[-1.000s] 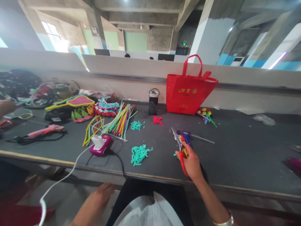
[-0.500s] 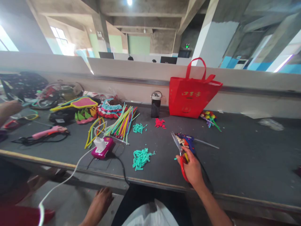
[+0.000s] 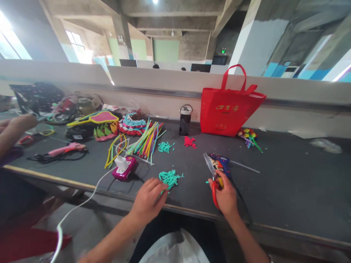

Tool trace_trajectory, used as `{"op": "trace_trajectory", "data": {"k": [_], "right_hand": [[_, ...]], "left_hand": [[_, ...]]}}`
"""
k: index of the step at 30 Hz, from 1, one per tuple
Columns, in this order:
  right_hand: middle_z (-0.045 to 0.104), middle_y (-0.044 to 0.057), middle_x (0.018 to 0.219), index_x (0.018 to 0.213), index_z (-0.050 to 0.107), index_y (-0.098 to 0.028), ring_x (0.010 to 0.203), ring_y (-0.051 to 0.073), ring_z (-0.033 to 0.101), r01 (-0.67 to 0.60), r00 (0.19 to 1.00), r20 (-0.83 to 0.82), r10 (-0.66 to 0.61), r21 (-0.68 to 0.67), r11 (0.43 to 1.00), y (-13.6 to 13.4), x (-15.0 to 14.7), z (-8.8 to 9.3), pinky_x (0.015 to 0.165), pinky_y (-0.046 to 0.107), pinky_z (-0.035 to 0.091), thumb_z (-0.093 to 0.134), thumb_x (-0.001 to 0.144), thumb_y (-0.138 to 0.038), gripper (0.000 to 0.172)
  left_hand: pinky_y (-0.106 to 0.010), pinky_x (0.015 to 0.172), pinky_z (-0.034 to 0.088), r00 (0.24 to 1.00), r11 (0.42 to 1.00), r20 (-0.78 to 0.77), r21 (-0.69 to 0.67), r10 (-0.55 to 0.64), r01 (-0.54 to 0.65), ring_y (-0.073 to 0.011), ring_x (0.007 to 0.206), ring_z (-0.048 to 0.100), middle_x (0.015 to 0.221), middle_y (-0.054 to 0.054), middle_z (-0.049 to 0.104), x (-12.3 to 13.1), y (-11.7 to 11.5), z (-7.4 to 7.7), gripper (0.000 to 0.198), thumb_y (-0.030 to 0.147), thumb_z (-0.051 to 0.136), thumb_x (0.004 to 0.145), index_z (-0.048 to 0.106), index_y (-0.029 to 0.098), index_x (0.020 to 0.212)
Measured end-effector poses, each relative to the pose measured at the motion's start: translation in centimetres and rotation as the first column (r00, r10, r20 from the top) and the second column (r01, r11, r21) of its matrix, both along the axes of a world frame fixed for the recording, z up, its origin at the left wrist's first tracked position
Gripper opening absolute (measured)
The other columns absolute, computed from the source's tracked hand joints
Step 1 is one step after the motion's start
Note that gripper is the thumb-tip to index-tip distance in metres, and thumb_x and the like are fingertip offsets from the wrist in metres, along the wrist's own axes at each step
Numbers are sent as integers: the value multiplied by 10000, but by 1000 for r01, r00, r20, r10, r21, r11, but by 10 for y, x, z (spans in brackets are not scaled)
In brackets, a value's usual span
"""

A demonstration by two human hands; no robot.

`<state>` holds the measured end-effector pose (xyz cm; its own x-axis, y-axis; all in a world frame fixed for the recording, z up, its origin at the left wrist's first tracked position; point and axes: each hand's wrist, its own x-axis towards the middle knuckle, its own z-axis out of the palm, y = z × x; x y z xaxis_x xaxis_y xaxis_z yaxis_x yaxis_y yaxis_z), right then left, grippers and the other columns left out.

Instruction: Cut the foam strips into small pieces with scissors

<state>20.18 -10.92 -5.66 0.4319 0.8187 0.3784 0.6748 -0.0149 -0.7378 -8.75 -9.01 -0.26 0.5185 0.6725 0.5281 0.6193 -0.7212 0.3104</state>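
Here | right grip wrapped round scissors, glue gun alongside | left grip curled by teal pieces, contents hidden

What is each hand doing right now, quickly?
Left hand: fingers curled at the near teal pile; whether it holds a piece cannot be told.
Right hand: closed, holding the red-handled scissors.
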Motion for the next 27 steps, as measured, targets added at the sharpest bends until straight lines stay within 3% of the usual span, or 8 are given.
{"op": "trace_trajectory", "data": {"k": [4, 8, 11, 18, 21, 23, 25, 27], "right_hand": [[666, 48, 832, 1175, 576, -184, 653, 165, 596, 21, 1000, -14, -20, 50, 999, -1, -1, 1, 649, 274, 468, 554, 800, -472, 473], [659, 44, 828, 1175, 574, -190, 661, 166, 592, 9, 1000, -13, -8, 69, 998, -1, 0, -2, 658, 278, 473, 554, 804, -471, 466], [659, 48, 852, 1182, 572, -195, 669, 165, 595, 16, 1000, -2, -15, 50, 999, -1, 1, -4, 647, 271, 469, 554, 808, -465, 462], [651, 34, 810, 1153, 589, -190, 638, 156, 588, 31, 999, -11, -31, 49, 998, -1, 0, -1, 636, 262, 464, 566, 799, -472, 453], [645, 34, 809, 1156, 588, -196, 633, 157, 583, 31, 999, 11, -32, 43, 999, -1, -1, 1, 628, 264, 463, 562, 803, -470, 448], [646, 38, 822, 1159, 586, -197, 647, 159, 586, 26, 999, 20, -27, 43, 999, -2, -1, 1, 636, 265, 465, 557, 807, -465, 443], [648, 42, 843, 1160, 583, -194, 662, 158, 591, 20, 1000, 19, -21, 49, 999, -2, -1, 0, 652, 266, 469, 553, 812, -458, 438], [647, 44, 854, 1161, 581, -190, 666, 155, 592, 15, 1000, 13, -16, 53, 998, -2, 0, -1, 665, 265, 473, 554, 813, -454, 438]], "left_hand": [[-354, 812, 429, 978, 989, -182, -87, 102, -119, -216, 883, 574, 906, -87, 640, 42, 52, 19, 212, 320, 523, 854, 631, 167, 952], [-387, 799, 410, 876, 963, -465, -151, 131, -224, -268, 897, 581, 880, -114, 648, 62, 79, 15, 371, 495, 564, 790, 647, 159, 923], [-430, 823, 386, 816, 956, -560, -133, 145, -261, -303, 927, 580, 898, -137, 658, 71, 84, 9, 471, 592, 586, 718, 649, 156, 886], [-475, 834, 375, 783, 949, -622, -239, 11, -203, -293, 897, 625, 864, -127, 697, 88, 89, 9, 204, 248, 557, 726, 646, 156, 885], [-455, 841, 386, 819, 931, -571, -326, -57, -162, -261, 857, 632, 824, -92, 700, 91, 97, 10, 156, 152, 551, 679, 655, 157, 796], [-391, 812, 413, 893, 882, -442, -450, -84, -139, -213, 796, 622, 768, -46, 687, 90, 105, 10, 134, 141, 564, 652, 653, 161, 750], [-305, 721, 434, 976, 776, -204, -627, -75, -71, -160, 702, 592, 692, -10, 652, 87, 113, 9, 127, 147, 572, 633, 645, 155, 736], [-248, 629, 424, 995, 629, 95, -774, -4, 77, -122, 616, 551, 632, 10, 609, 83, 119, 10, 121, 157, 582, 617, 628, 140, 727]]}}
